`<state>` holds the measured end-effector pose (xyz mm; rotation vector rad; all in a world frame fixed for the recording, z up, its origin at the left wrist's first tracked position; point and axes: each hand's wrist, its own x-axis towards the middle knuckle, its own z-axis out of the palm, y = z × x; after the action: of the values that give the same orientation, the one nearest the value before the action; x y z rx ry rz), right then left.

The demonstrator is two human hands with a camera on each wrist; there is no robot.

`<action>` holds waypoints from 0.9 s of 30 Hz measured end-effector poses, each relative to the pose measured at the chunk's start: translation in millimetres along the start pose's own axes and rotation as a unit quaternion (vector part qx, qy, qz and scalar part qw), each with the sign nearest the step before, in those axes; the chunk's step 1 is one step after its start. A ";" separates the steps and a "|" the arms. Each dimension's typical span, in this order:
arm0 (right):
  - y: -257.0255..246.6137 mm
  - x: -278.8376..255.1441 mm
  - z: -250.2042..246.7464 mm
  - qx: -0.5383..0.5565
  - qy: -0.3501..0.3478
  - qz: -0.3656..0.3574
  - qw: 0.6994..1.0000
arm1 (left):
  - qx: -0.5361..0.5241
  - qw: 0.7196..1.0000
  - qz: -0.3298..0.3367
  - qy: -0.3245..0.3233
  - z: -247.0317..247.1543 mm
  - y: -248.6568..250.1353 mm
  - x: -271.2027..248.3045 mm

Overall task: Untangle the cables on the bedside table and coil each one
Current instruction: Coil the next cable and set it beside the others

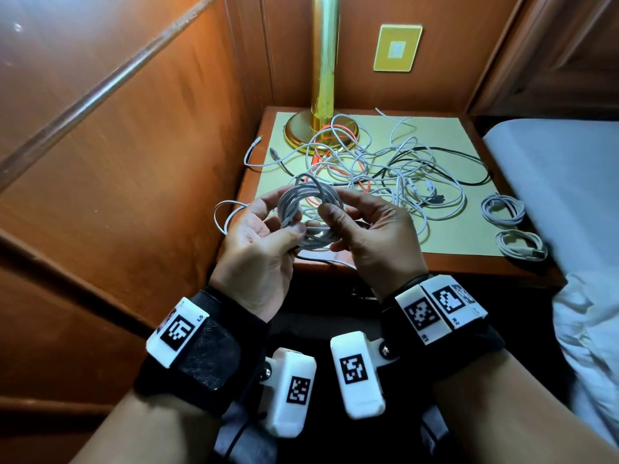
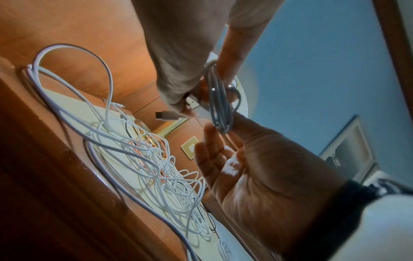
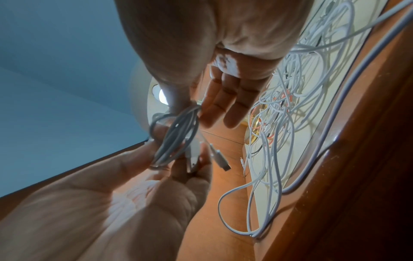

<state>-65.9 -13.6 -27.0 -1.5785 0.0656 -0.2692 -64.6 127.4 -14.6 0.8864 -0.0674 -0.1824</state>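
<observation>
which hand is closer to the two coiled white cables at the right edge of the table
Right. The right hand holds the grey coil nearer those coiled white cables; the left hand is farther left.
</observation>
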 end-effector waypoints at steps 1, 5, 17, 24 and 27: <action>0.6 0.2 -1.0 0.000 0.002 0.011 1.000 | -0.004 1.000 -0.001 -0.010 0.2 1.1 -0.4; 5.1 0.8 -3.5 -0.017 0.032 0.042 0.998 | 0.008 0.999 0.002 -0.037 0.2 4.2 -1.8; -5.8 -2.7 -2.3 0.087 -0.061 0.137 0.985 | 0.168 0.981 0.101 0.010 -9.0 0.1 3.6; -1.0 -0.4 -6.5 -0.032 -0.045 0.108 0.993 | 0.223 0.968 0.108 0.027 -6.2 -0.1 2.9; -1.0 -3.5 -5.6 -0.110 -0.020 0.081 0.990 | 0.249 0.963 0.102 0.028 -7.5 -0.7 -1.4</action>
<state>-70.7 -18.3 -26.5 -1.7858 0.1967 -0.1043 -65.0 133.0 -19.9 1.3792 -0.1555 0.0597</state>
